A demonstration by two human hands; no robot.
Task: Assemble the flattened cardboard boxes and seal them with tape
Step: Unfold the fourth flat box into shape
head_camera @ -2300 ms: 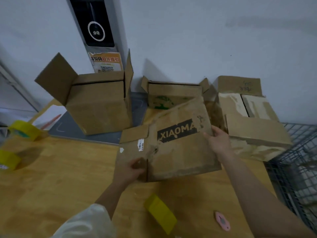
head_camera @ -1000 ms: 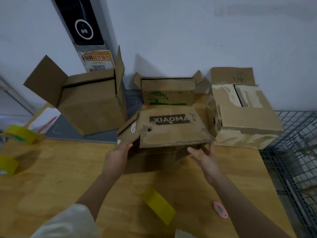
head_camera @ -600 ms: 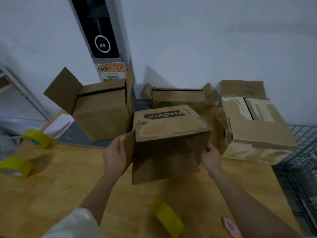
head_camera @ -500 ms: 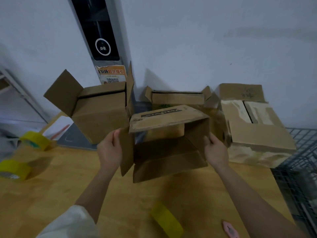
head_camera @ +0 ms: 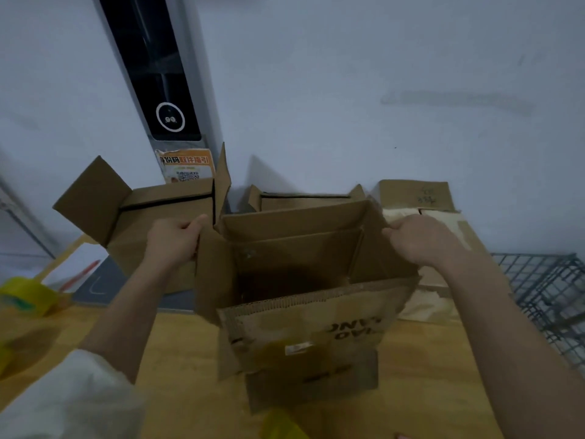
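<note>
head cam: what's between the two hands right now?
Head view: only the opened brown cardboard box, its open mouth spanning from left hand to right hand, each gripping a side edge.

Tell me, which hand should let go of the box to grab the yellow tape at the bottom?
Probably the right hand. Both hands grip the box, the left hand on its left flap. The yellow tape roll at the bottom edge lies nearer the right forearm; the other roll is far left.
</note>
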